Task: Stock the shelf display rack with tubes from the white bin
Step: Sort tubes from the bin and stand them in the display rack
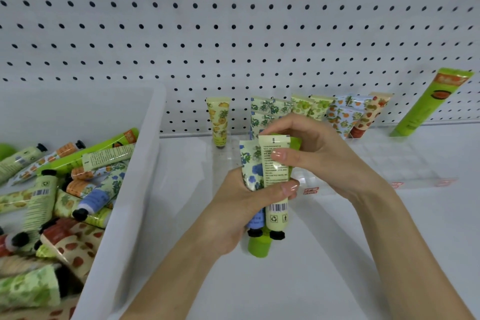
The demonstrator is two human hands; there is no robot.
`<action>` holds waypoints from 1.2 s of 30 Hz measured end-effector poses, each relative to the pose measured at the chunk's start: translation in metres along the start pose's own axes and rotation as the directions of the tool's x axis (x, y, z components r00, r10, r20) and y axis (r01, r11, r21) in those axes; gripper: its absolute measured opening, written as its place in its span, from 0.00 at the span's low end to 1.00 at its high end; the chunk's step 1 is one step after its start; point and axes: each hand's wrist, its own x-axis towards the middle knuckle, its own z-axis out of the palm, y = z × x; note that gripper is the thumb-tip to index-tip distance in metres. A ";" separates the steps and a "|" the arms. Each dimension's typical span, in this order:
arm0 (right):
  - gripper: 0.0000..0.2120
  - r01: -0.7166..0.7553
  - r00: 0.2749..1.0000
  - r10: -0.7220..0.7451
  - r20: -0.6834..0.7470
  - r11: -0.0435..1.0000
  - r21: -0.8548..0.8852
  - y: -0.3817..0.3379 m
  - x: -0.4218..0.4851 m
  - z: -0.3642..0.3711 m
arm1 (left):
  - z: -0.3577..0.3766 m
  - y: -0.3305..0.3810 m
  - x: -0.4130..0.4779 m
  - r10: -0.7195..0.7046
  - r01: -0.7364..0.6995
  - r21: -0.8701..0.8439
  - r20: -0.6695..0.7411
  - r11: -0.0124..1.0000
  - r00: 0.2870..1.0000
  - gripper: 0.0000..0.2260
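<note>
Three tubes (250, 171), head view, are being held upright with caps down by the left grip (233, 205). Its fingers are being kept curled round the bundle above the shelf (337, 254), probably so that single tubes can be drawn off. One pale tube (275, 171) is being pinched near its crimped end by the right grip (319, 153), seemingly for transfer to the clear display rack (394, 163), where a back row (309, 108) is already standing. Many more are lying in the white bin (135, 189) at left.
</note>
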 end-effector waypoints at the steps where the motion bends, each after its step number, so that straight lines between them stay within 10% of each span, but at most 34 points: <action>1: 0.12 0.012 1.000 -0.012 0.000 1.000 0.005 0.000 0.000 -0.001 | 0.000 -0.001 0.000 -0.006 0.006 0.004 0.007 1.000 1.000 0.12; 12: 0.14 0.089 0.966 -0.145 -0.216 0.964 -0.249 -0.003 0.001 0.005 | -0.004 -0.003 0.006 -0.005 0.007 0.025 -0.106 1.000 0.994 0.08; 20: 0.08 -0.121 0.980 0.121 -0.159 0.993 0.012 -0.012 -0.004 0.000 | -0.003 0.001 0.004 -0.074 0.073 -0.051 -0.017 0.996 0.997 0.15; 31: 0.03 0.016 0.979 0.057 -0.193 0.934 0.357 -0.007 -0.007 -0.010 | -0.018 -0.004 0.005 -0.104 0.166 -0.298 0.214 0.940 0.971 0.29; 36: 0.21 -0.001 0.993 0.043 -0.110 0.932 0.363 -0.003 -0.005 -0.009 | -0.016 -0.001 0.002 -0.059 0.090 -0.247 0.133 0.965 0.989 0.19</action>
